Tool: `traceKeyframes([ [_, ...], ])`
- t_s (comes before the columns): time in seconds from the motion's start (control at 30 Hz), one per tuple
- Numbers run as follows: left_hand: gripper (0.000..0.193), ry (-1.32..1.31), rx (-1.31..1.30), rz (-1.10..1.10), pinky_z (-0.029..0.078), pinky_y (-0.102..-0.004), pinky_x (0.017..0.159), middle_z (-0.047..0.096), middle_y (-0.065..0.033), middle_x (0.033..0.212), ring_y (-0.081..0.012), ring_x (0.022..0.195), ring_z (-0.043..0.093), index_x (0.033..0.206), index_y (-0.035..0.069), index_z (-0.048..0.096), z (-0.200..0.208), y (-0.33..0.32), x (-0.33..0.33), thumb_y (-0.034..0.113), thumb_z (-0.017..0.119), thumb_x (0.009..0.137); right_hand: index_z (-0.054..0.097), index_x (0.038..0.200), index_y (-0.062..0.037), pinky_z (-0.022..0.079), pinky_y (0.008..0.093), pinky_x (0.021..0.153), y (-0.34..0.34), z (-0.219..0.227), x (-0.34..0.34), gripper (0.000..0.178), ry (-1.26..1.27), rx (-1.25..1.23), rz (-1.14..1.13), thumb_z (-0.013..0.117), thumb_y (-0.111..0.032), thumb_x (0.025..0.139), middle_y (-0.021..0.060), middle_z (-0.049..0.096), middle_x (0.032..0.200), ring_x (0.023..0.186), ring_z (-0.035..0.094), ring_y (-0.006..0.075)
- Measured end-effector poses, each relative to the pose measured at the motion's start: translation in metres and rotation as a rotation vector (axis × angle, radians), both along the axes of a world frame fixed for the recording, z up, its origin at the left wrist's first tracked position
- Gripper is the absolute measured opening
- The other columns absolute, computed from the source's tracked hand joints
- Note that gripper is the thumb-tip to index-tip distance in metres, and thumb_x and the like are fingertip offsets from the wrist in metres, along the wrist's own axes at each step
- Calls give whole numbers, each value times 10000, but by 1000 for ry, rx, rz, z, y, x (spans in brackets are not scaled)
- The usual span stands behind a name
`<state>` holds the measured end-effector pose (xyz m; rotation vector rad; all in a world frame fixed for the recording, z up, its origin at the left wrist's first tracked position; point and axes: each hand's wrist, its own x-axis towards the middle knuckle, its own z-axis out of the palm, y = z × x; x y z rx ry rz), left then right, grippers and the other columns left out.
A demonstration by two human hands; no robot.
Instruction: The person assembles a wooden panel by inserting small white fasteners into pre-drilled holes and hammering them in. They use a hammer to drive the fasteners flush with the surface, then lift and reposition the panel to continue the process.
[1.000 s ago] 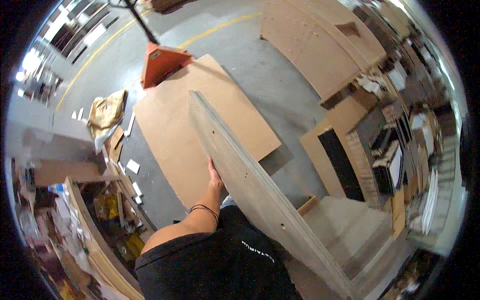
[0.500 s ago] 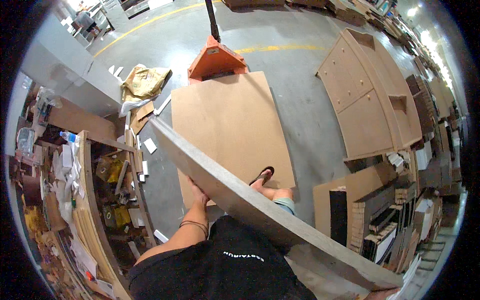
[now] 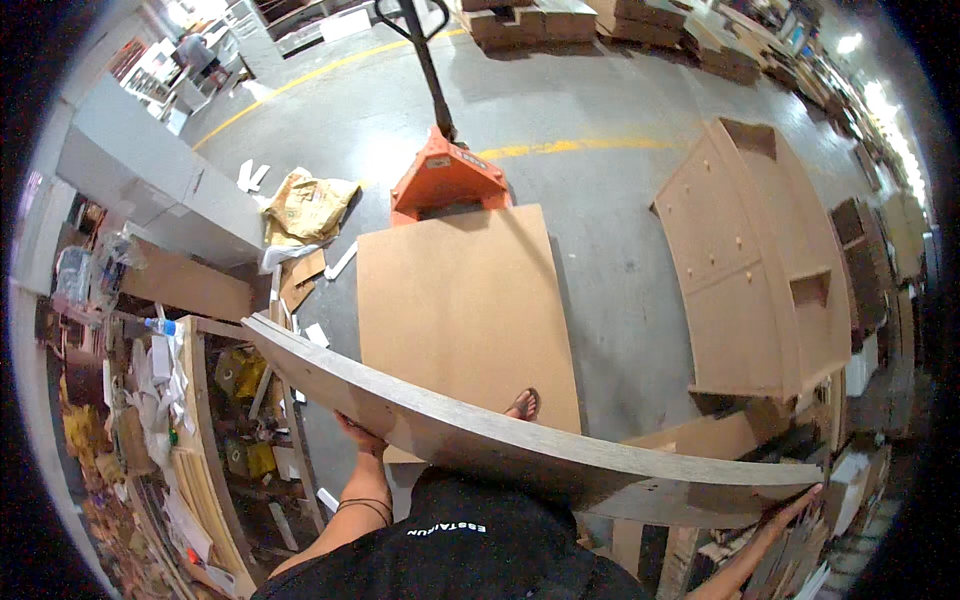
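A long, thick grey wood-grain panel (image 3: 520, 430) spans the view in front of my body, tilted, its narrow edge upward. My left hand (image 3: 362, 436) grips its lower side left of the middle; part of the fingers is hidden behind it. At the panel's far right end, my right hand (image 3: 797, 508) holds the corner, fingers along the end. Beyond the panel lies a large flat cardboard sheet (image 3: 455, 310), in front of an orange pallet jack (image 3: 450, 180). My sandalled foot (image 3: 523, 404) is on the sheet's near part.
To the right stands a brown dresser-like cabinet (image 3: 740, 270) with small knobs. A cluttered wooden rack (image 3: 190, 400) is close on my left. A crumpled yellow sack (image 3: 305, 208) and white scraps lie on the floor by a grey pillar (image 3: 150, 180). Far left, a person (image 3: 195, 55) bends over.
The panel's right end has swung up and away from me, so it now runs more level across my front. My right hand has come further into view with it. The view has tilted upward.
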<state>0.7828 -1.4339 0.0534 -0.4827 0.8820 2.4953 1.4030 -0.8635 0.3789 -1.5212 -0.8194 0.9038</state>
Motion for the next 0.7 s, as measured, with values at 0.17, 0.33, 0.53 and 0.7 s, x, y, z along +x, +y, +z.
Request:
traceKeyframes([
  [0.17, 774, -65, -86, 111, 345, -519, 1019, 419, -60, 1378, -327, 1252, 402, 1383, 196, 376, 43, 35, -25, 718, 358, 812, 256, 1443, -89, 298, 484, 1045, 118, -46, 26, 917, -790, 351, 279, 396, -740, 812, 139, 256, 1468, 1301, 313, 329],
  [0.33, 752, -69, 124, 133, 316, -532, 1033, 408, -49, 1391, -325, 1277, 369, 1389, 201, 368, 3, 54, -61, 713, 306, 841, 315, 1411, -23, 311, 405, 1059, 217, -23, -24, 757, -925, 754, 537, 389, -592, 916, 128, 340, 1435, 1304, 330, 260],
  [0.53, 752, -230, 10, 327, 289, -546, 1039, 381, -41, 1416, -309, 1287, 355, 1403, 213, 353, 24, 104, -137, 713, 314, 842, 318, 1409, -21, 293, 403, 1070, 188, 55, -281, 759, -309, 171, 356, 395, -590, 913, 118, 329, 1443, 1313, 318, 253],
  [0.7, 781, -326, -47, 269, 302, -539, 1022, 373, -49, 1424, -316, 1272, 365, 1403, 176, 349, -17, 116, -227, 711, 348, 834, 320, 1408, -19, 278, 401, 1080, 174, 104, -456, 761, -374, 122, 400, 401, -589, 911, 110, 320, 1450, 1319, 308, 247],
])
